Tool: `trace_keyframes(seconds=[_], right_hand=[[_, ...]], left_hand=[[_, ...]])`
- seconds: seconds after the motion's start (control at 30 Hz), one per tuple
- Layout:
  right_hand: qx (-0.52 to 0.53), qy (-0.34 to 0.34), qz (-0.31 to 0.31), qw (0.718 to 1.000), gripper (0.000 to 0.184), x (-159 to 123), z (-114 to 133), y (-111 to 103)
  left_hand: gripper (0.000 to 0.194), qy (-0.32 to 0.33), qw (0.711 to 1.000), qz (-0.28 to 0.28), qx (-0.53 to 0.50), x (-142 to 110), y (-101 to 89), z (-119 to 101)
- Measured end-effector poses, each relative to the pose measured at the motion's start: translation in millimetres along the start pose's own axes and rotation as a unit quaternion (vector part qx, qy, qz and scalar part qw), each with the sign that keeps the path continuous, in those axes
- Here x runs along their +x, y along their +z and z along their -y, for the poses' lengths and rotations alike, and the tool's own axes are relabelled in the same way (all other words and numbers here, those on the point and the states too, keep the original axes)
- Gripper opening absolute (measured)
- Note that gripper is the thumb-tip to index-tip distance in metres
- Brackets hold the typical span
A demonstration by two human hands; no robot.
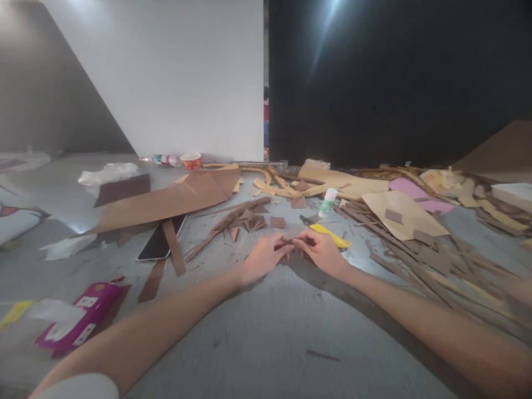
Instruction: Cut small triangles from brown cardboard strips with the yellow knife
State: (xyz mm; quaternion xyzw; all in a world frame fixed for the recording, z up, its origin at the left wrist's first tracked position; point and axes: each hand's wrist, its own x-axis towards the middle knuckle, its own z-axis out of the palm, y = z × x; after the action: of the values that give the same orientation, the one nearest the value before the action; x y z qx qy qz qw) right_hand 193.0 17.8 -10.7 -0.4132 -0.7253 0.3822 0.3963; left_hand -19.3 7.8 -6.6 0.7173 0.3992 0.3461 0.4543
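Observation:
My left hand and my right hand meet over the middle of the grey table, fingertips pinched together. Between them is a small piece of brown paper, gripped from both sides and mostly covered by the fingers. Just beyond my right hand lies a yellow utility knife with a dark tip. A glue stick with a white cap stands behind the knife. Past my left hand rests a twisted brown paper strand, with several folded brown paper pieces beside it.
Brown paper sheets and a phone lie to the left, near a magenta tissue pack. Cut paper strips cover the right side. A red paper cup stands at the back, before a white panel. Another person's hand is blurred at right.

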Motion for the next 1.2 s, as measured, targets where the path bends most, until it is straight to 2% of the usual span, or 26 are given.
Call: trace_keyframes(seconds=[0.47, 0.67, 0.83, 1.2], right_hand=[[0.015, 0.002, 0.030, 0.999, 0.050, 0.7, 3.3, -0.8], [-0.010, -0.006, 0.034, 0.999, 0.046, 2.7, 3.2, -1.1], [-0.007, 0.016, 0.041, 0.999, 0.047, 2.6, 3.0, -1.6], [0.002, 0.007, 0.037, 0.999, 0.050, 2.1, 3.1, -2.5]], left_hand=[[0.036, -0.012, 1.000, -0.006, -0.008, 0.8, 0.6, -2.0], [0.039, -0.018, 0.999, -0.020, -0.036, 1.8, -0.3, 0.4], [0.040, -0.017, 0.999, -0.016, -0.040, 1.5, -0.7, 0.1], [0.043, -0.012, 0.999, 0.020, 0.049, -1.6, 0.1, -5.3]])
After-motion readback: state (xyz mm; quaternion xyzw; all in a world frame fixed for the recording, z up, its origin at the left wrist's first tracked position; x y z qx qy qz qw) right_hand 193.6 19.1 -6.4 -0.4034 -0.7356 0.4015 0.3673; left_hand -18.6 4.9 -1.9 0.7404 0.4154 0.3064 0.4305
